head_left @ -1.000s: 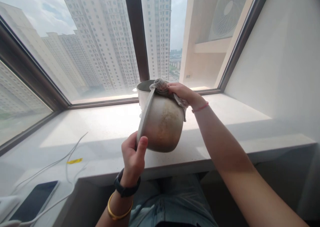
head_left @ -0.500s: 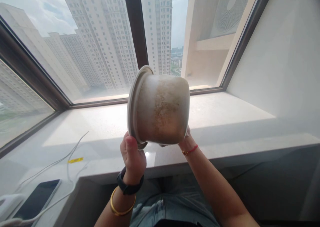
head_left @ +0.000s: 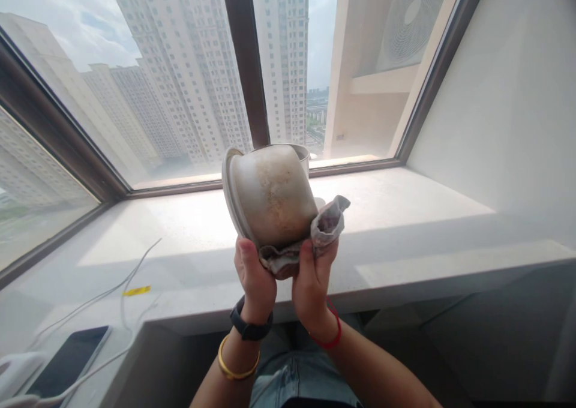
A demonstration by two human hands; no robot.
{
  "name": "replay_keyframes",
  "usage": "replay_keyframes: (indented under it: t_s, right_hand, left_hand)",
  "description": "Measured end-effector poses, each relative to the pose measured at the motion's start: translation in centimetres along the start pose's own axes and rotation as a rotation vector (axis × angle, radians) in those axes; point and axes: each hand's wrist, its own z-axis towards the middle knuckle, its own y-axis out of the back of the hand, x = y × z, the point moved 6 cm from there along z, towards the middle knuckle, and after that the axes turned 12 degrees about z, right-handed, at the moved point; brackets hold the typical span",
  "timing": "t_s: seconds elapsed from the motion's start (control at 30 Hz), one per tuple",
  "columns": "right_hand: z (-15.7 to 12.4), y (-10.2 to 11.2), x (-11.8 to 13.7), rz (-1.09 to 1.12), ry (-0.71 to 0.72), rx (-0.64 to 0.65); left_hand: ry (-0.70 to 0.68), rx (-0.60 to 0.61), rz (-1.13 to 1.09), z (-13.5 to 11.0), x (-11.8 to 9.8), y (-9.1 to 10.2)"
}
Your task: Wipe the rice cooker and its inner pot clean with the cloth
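Observation:
A stained, pale metal pot point(head_left: 276, 195) with a flared rim is tipped on its side above the windowsill, its rim facing left and its mouth hidden. Thumb on the rim, my left hand point(head_left: 256, 282) is closed round the pot's lower left edge. In my right hand point(head_left: 312, 279) is a crumpled grey rag point(head_left: 328, 225), pressed against the pot's underside near its base. Brown stains run across the middle of the pot's wall. Some of the fingers of both hands are hidden behind the pot and the rag.
Behind the pot, a partly hidden round container point(head_left: 303, 155) stands by the window. A phone point(head_left: 69, 360), a white power strip point(head_left: 18, 372), thin cables and a yellow tag point(head_left: 136, 290) lie at the left of the white sill point(head_left: 396, 216). A white wall rises on the right.
The pot has come lower and tilted, showing the container behind it. My right hand has moved from behind the pot's base to below it, bringing the rag into view.

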Motion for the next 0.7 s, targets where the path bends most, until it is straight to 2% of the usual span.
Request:
replay_keyframes:
  t_s: [0.1,0.2,0.23,0.3,0.37,0.47,0.57,0.63,0.7]
  right_hand:
    - [1.5,0.6,2.4,-0.022,0.135,0.044]
    - [4.1,0.6,4.3,0.062,0.222,0.261]
    - [5.2,0.8,4.3,0.13,0.196,0.317]
    - [7.8,1.0,3.4,0.3,0.055,0.379]
    - [10.6,1.3,1.7,0.446,-0.11,0.357]
    - [13.6,1.5,-1.3,0.539,-0.287,0.268]
    - [13.6,1.4,-3.9,0.529,-0.423,0.229]
    - [11.7,1.6,-4.9,0.511,-0.459,0.198]
    - [8.9,2.3,-4.9,0.498,-0.436,0.15]
  left_hand:
    - [0.006,-0.037,-0.059,0.6,0.1,0.6]
    - [-0.049,-0.101,-0.046,1.2,-0.4,1.6]
    - [-0.065,-0.12,-0.036,1.3,-0.7,2.0]
    - [-0.07,-0.12,-0.032,1.2,-1.0,2.4]
    - [-0.012,-0.056,-0.047,0.9,-0.9,2.4]
    - [0.067,0.015,0.005,0.3,-0.3,2.3]
    - [0.047,0.005,0.141,0.2,0.1,2.7]
    - [0.024,0.018,0.187,0.5,0.2,2.8]
    - [0.011,0.024,0.196,0.9,0.4,2.8]
